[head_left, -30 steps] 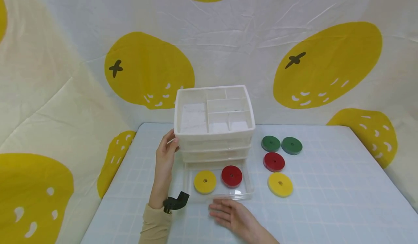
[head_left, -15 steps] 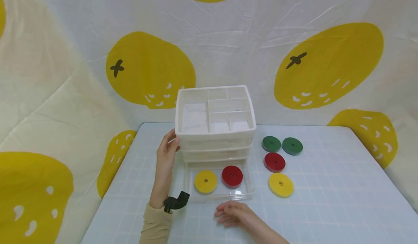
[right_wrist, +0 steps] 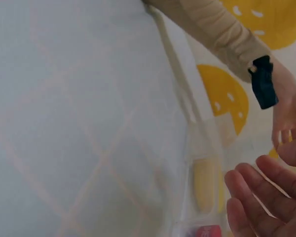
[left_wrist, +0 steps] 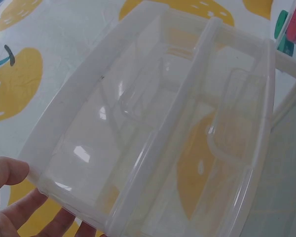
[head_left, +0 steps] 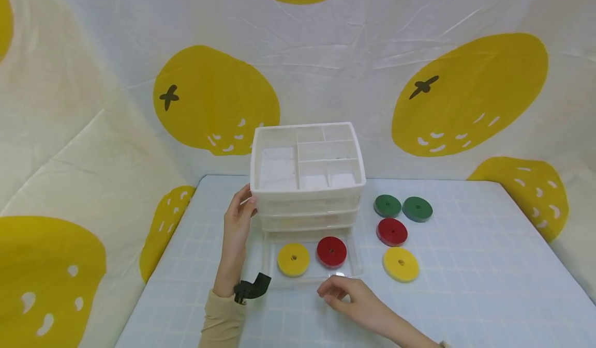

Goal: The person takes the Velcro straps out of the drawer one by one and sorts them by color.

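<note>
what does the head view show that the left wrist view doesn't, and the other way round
Only the head view shows the right hand, one yellow disc in the open drawer, another yellow disc on the table, and the divided top tray.

Only the left wrist view clearly shows rounded handle shapes on see-through drawer fronts.

Both show the left hand holding the white box, two green discs, a red disc and the yellow-and-white cloth.

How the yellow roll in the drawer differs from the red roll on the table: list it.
Place: the yellow roll lies inside the open drawer; the red roll, directly on the table.
Neighbours: the yellow roll sits beside another red roll; the red roll, between two green rolls and another yellow roll.
Both are flat discs with a central hole.
</note>
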Motion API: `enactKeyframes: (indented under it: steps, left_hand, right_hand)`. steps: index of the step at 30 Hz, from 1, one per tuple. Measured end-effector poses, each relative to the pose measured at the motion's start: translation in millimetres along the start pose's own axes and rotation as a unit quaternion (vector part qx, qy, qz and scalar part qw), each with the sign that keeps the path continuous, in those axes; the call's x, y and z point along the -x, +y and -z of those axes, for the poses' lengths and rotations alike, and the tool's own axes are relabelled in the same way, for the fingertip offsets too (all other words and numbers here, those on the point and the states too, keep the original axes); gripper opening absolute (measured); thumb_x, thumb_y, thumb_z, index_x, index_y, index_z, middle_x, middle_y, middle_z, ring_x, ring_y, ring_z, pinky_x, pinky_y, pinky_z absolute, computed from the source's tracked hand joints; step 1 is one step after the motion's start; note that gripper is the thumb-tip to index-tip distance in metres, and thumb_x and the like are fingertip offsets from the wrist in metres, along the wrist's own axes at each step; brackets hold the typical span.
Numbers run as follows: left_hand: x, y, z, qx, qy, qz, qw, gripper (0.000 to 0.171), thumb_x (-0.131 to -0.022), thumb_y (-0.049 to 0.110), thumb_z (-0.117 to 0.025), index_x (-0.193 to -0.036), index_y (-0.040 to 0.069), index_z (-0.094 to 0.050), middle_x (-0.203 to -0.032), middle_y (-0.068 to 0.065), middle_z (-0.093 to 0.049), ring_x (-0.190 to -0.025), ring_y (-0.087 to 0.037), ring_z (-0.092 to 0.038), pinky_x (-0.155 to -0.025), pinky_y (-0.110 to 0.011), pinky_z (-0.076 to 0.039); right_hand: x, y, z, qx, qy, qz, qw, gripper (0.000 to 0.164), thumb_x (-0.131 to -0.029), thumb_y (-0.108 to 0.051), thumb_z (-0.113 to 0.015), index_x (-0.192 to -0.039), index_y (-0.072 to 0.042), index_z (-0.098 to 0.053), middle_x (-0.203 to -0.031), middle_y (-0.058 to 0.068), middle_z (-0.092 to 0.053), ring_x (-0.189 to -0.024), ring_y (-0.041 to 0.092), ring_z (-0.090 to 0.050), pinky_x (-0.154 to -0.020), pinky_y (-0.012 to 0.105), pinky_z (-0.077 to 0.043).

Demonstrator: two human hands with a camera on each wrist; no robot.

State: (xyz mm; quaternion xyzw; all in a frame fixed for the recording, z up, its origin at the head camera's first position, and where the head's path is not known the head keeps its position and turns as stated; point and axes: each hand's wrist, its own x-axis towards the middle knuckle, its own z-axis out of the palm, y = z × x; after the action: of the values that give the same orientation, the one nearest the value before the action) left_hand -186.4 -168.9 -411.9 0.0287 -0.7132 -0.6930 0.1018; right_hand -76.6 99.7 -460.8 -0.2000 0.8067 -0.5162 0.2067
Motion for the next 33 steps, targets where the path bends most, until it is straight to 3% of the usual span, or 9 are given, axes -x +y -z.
enactKeyframes:
  steps: [5, 10, 15, 22, 26, 33]
  left_hand:
    - [0.0, 0.3, -1.2, 0.000, -0.001, -0.002, 1.0000, 0.039, -0.098, 0.026, -0.056, -0.137, 0.021, -0.052, -0.129, 0.002, -0.054, -0.107, -0.009, -0.055, -0.091, -0.022, -0.047]
    - [0.2, 1.3, -1.4, -0.004, -0.003, -0.001, 1.0000, 0.039, -0.098, 0.026, -0.055, -0.137, 0.021, -0.052, -0.131, 0.001, -0.054, -0.109, -0.010, -0.054, -0.092, -0.022, -0.047]
    - [-0.4, 1.5, -1.4, -0.009, -0.002, 0.000, 1.0000, 0.040, -0.098, 0.027, -0.055, -0.137, 0.021, -0.052, -0.132, 0.000, -0.054, -0.109, -0.011, -0.054, -0.092, -0.023, -0.046]
    - [-0.6, 1.5, -2.5, -0.008, 0.000, 0.000, 1.0000, 0.039, -0.098, 0.025, -0.055, -0.137, 0.021, -0.052, -0.130, 0.000, -0.054, -0.108, -0.010, -0.055, -0.092, -0.024, -0.047]
    - [-0.3, 1.4, -2.5, -0.007, 0.000, 0.001, 1.0000, 0.039, -0.098, 0.025, -0.055, -0.137, 0.021, -0.052, -0.130, 0.001, -0.054, -0.108, -0.009, -0.055, -0.093, -0.025, -0.047]
    - [0.0, 1.2, -1.7, -0.003, 0.003, -0.002, 1.0000, 0.040, -0.098, 0.025, -0.056, -0.137, 0.020, -0.052, -0.126, 0.004, -0.054, -0.106, -0.007, -0.056, -0.091, -0.024, -0.048]
  right_hand:
    - [0, -9, 12, 0.111, 0.031, 0.030, 0.993, 0.015, -0.092, -0.021, -0.064, -0.106, -0.018, -0.066, -0.101, -0.001, -0.070, -0.083, -0.003, -0.057, -0.079, 0.021, -0.053]
    - [-2, -19, 23, 0.195, 0.052, 0.048, 0.978, 0.017, -0.087, -0.018, -0.068, -0.104, -0.021, -0.066, -0.097, -0.011, -0.068, -0.084, 0.001, -0.059, -0.078, 0.025, -0.055]
    - [-12, -19, 33, 0.254, 0.067, 0.051, 0.964, 0.024, -0.085, -0.019, -0.072, -0.108, -0.017, -0.066, -0.100, -0.007, -0.068, -0.089, 0.011, -0.063, -0.079, 0.027, -0.057]
    - [-28, -8, 43, 0.331, 0.094, 0.062, 0.937, 0.029, -0.080, -0.018, -0.076, -0.108, -0.018, -0.066, -0.103, -0.005, -0.068, -0.093, 0.010, -0.061, -0.080, 0.026, -0.056]
    - [-36, -7, 47, 0.356, 0.088, 0.083, 0.927, 0.033, -0.077, -0.017, -0.079, -0.108, -0.015, -0.066, -0.106, -0.001, -0.067, -0.094, 0.014, -0.061, -0.081, 0.031, -0.057]
    - [-52, 0, 53, 0.420, 0.076, 0.123, 0.896, 0.046, -0.072, -0.022, -0.083, -0.113, -0.014, -0.065, -0.117, 0.004, -0.064, -0.103, 0.019, -0.059, -0.085, 0.036, -0.056]
